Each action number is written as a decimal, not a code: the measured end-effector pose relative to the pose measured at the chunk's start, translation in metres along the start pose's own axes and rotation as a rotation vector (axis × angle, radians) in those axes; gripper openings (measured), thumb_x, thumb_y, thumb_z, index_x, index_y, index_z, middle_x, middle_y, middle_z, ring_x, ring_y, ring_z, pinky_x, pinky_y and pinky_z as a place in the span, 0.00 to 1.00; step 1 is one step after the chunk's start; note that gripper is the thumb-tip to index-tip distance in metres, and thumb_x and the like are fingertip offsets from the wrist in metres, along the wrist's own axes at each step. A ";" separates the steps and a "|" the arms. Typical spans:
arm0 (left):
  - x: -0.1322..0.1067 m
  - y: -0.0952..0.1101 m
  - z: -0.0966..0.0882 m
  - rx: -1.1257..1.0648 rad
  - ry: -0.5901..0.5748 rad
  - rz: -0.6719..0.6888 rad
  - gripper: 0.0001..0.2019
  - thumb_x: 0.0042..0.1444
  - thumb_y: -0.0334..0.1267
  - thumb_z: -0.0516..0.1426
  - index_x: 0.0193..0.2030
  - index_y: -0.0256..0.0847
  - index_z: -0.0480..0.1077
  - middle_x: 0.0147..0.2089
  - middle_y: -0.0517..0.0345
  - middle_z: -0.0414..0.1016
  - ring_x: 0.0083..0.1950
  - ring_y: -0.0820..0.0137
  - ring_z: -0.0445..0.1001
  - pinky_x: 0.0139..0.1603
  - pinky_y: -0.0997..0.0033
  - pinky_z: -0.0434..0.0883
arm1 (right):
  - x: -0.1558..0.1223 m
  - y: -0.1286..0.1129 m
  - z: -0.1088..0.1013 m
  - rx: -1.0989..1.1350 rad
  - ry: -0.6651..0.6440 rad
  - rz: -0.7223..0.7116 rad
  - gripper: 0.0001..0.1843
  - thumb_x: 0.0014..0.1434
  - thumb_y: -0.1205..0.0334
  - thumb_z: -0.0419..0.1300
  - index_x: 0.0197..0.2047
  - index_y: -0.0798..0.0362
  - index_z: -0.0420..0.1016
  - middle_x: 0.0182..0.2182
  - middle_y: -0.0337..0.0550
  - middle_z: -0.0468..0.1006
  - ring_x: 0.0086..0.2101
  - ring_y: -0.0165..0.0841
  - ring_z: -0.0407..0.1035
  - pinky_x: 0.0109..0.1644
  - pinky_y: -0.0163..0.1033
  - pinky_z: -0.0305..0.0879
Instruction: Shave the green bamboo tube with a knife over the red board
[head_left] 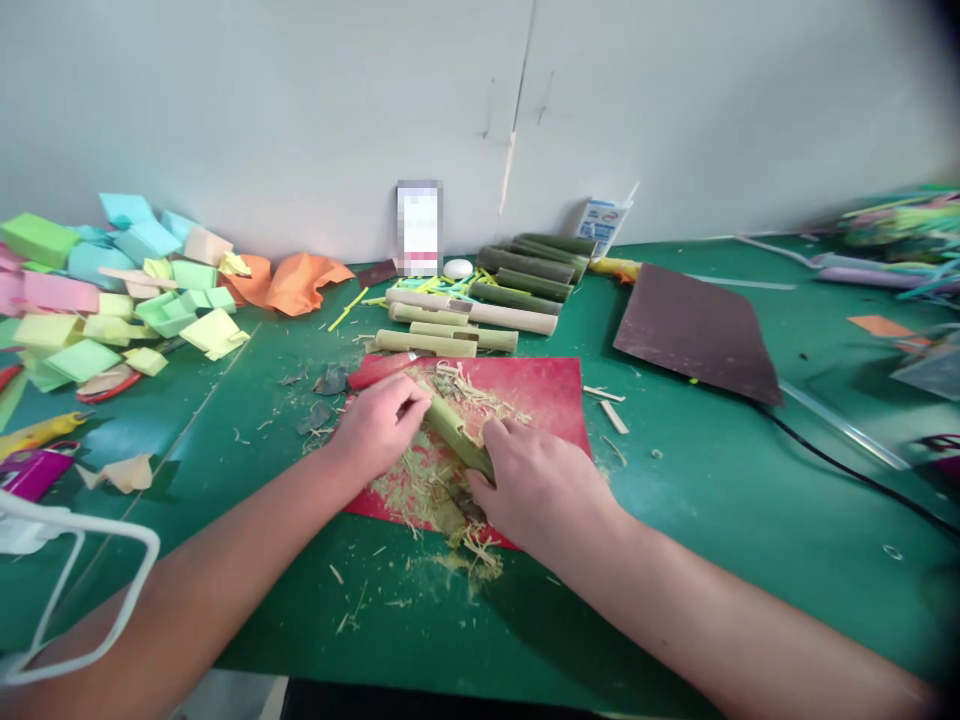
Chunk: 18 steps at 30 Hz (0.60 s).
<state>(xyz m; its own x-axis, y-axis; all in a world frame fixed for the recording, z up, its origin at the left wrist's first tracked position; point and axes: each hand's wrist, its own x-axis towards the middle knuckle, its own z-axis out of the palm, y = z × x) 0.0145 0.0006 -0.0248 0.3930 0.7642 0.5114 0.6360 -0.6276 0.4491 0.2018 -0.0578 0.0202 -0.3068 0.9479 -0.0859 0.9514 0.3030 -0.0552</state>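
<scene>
Currently in hand: green tube (pixel 450 428), held over the red mat (pixel 559 385), running aslant from far left to near right; notch in its upper side, just by the right fingers.
Right hand (pixel 544 485): closed round the tube's near end, thumb on the near side, fingers over the top.
Left hand (pixel 382 420): fingers curled, tips together at the tube's far end; can't tell if they grip it or only touch.
Mat: strewn with shavings (pixel 409 490), some spilling past its near edge onto the green table (pixel 712 500).
Red item: (pixel 379 369) at the mat's far left corner, just beyond the left hand; partly hidden, can't tell what it is.
Tube stock: cut tubes (pixel 514 317) lie side by side beyond the mat, pale ones nearer, darker green ones behind; several notched.
Back edge: phone (pixel 420 228) upright against the wall, white oval (pixel 457 269) beside it, carton (pixel 602 222) with straw further right.
Right side: dark board (pixel 694 335) flat on the table, well apart from the hands.
Left side: heap of pastel paper boxes (pixel 146 240), crumpled orange paper (pixel 307 283) next to it.
</scene>
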 end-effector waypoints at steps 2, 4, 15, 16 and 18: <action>-0.003 0.004 0.001 -0.037 -0.080 0.011 0.06 0.59 0.33 0.53 0.31 0.37 0.67 0.31 0.57 0.71 0.33 0.72 0.70 0.36 0.71 0.67 | 0.000 0.000 0.001 0.012 0.001 -0.003 0.09 0.56 0.59 0.54 0.39 0.55 0.67 0.33 0.47 0.74 0.33 0.39 0.72 0.27 0.38 0.58; -0.003 0.006 0.001 -0.031 -0.067 0.015 0.06 0.59 0.33 0.53 0.31 0.37 0.67 0.31 0.57 0.70 0.33 0.72 0.69 0.36 0.71 0.67 | 0.001 0.000 0.002 0.022 0.004 0.000 0.10 0.56 0.58 0.54 0.39 0.55 0.67 0.32 0.47 0.74 0.32 0.39 0.72 0.27 0.38 0.58; -0.003 0.007 -0.001 0.032 -0.006 0.040 0.08 0.59 0.33 0.53 0.28 0.37 0.65 0.28 0.59 0.68 0.30 0.73 0.67 0.34 0.72 0.65 | 0.000 0.000 0.002 0.052 0.012 -0.002 0.11 0.55 0.58 0.55 0.39 0.55 0.67 0.32 0.47 0.74 0.32 0.39 0.72 0.26 0.37 0.56; -0.003 0.008 -0.001 0.018 -0.052 0.051 0.07 0.59 0.33 0.52 0.30 0.37 0.66 0.29 0.58 0.68 0.31 0.73 0.67 0.34 0.72 0.65 | 0.000 0.000 0.003 0.052 0.008 -0.005 0.10 0.54 0.59 0.55 0.39 0.55 0.67 0.32 0.47 0.74 0.32 0.39 0.72 0.26 0.37 0.56; -0.004 0.009 -0.002 0.008 -0.107 0.061 0.07 0.60 0.33 0.52 0.31 0.37 0.66 0.30 0.58 0.69 0.32 0.73 0.68 0.34 0.72 0.65 | 0.000 0.000 0.003 0.052 0.003 -0.011 0.10 0.54 0.59 0.55 0.39 0.55 0.67 0.31 0.46 0.74 0.32 0.39 0.72 0.26 0.37 0.56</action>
<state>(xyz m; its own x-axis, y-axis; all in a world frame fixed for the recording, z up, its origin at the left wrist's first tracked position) 0.0172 -0.0081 -0.0215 0.4991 0.7365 0.4566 0.6136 -0.6725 0.4138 0.2015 -0.0578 0.0168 -0.3173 0.9448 -0.0822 0.9452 0.3081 -0.1077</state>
